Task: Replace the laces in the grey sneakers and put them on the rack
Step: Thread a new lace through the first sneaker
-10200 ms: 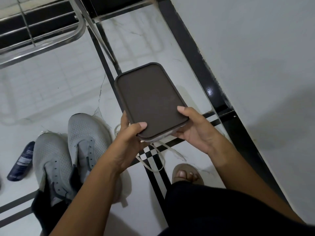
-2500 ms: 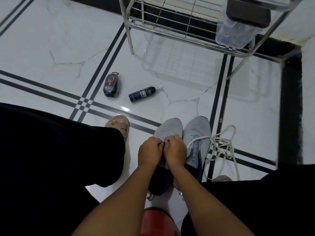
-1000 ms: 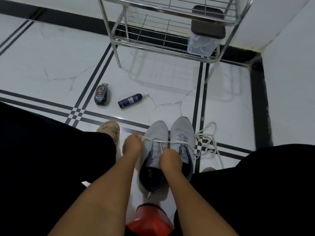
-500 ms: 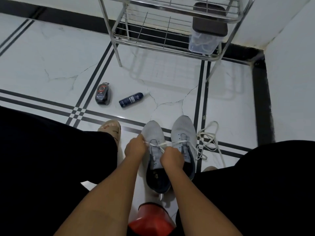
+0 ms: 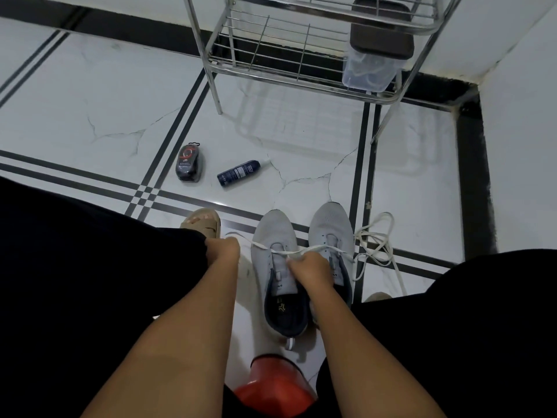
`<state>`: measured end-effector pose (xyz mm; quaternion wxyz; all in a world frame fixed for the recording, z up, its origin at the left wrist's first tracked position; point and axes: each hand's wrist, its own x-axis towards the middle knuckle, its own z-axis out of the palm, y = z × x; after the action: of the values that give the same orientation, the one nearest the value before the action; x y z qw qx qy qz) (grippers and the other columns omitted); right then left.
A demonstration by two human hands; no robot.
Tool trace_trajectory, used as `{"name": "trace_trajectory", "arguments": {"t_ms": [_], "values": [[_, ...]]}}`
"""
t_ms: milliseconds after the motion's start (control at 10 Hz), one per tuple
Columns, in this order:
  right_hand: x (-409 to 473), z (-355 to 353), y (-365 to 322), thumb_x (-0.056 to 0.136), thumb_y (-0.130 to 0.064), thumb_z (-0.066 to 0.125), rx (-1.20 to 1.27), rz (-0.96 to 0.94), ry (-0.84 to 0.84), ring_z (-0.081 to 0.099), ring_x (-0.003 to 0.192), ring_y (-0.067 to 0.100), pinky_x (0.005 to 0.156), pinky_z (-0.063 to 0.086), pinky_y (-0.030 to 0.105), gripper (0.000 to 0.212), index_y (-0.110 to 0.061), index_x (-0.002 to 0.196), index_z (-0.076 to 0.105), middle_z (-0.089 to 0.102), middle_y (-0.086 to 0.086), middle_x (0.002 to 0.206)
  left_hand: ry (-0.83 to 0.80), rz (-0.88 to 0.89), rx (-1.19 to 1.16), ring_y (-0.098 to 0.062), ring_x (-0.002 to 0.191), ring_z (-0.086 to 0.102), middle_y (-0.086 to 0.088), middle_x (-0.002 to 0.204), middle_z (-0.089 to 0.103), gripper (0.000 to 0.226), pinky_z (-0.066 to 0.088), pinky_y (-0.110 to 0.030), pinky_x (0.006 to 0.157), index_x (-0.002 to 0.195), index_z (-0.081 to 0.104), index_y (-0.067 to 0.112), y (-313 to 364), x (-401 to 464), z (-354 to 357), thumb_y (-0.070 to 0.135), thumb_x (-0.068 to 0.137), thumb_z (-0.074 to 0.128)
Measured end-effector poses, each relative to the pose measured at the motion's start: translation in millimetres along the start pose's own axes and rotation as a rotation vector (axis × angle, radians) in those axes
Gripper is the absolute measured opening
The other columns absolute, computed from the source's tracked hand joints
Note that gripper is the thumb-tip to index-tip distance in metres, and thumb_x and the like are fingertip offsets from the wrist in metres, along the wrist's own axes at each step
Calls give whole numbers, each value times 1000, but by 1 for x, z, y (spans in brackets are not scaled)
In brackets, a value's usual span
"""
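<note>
The floor (image 5: 90, 95) is white marble tile crossed by black stripes, with a white wall (image 5: 524, 122) on the right. A steel wire rack (image 5: 271, 52) stands at the top, and on the right end of its lower shelf sits a clear box (image 5: 369, 70) with a dark lid. The person sits over the work, black trousers (image 5: 75, 297) filling both lower corners and a red stool (image 5: 272, 384) edge showing between the forearms.

Two grey sneakers (image 5: 277, 267) stand side by side on the floor between the knees, toes toward the rack. The right hand (image 5: 307, 270) rests over the tongue of the left-side sneaker, fingers curled and pinching a white lace (image 5: 289, 252). The left hand (image 5: 223, 251), just left of that sneaker, has its fingers closed on the other end, so the lace runs taut between the hands across the eyelets. More white lace lies in a loose tangle (image 5: 376, 245) on the floor just right of the pair.

A sandalled foot (image 5: 202, 221) shows beside the left hand. Farther out lie a dark polish sponge (image 5: 188, 162) and a navy bottle (image 5: 239, 172) on its side, near each other.
</note>
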<state>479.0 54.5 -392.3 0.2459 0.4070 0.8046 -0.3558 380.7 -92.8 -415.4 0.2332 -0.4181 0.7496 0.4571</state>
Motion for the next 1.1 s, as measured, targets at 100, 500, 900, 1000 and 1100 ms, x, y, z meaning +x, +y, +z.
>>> {"name": "trace_trajectory", "arguments": {"t_ms": [100,500,900,1000,1100], "values": [[15,-3,-8,87,-37,64,496,123,-38,55,66,23,60,44,29,28,-12,74,61,59,5,71,51,133,332,-40,118,52,-18,141,42,52,48,-43,88,140,31,8,-9,-31,0,17,93,52],[9,-63,-46,98,-22,49,1267,148,-261,51,55,12,51,39,22,20,-12,82,57,61,2,71,6,220,508,-35,117,54,-15,132,54,36,46,-37,88,130,52,7,-21,-12,2,3,95,44],[21,-120,-31,85,-19,60,951,3,472,56,68,20,59,48,31,12,-16,86,49,55,3,81,-302,-54,19,-16,59,51,-6,78,59,35,42,-24,56,129,53,-2,-24,-21,9,7,97,44],[29,-57,-18,85,-12,53,581,124,219,55,61,22,57,44,31,17,-13,67,51,57,7,69,-319,-73,47,-20,64,54,-6,78,56,45,46,-26,57,130,53,-1,-31,-15,14,26,95,53],[22,-4,-15,86,-21,63,547,189,-14,56,48,19,45,45,26,22,-8,68,60,62,9,63,-336,75,432,-34,106,58,-16,122,56,83,52,-37,84,137,40,3,-34,-23,20,53,76,68]]}}
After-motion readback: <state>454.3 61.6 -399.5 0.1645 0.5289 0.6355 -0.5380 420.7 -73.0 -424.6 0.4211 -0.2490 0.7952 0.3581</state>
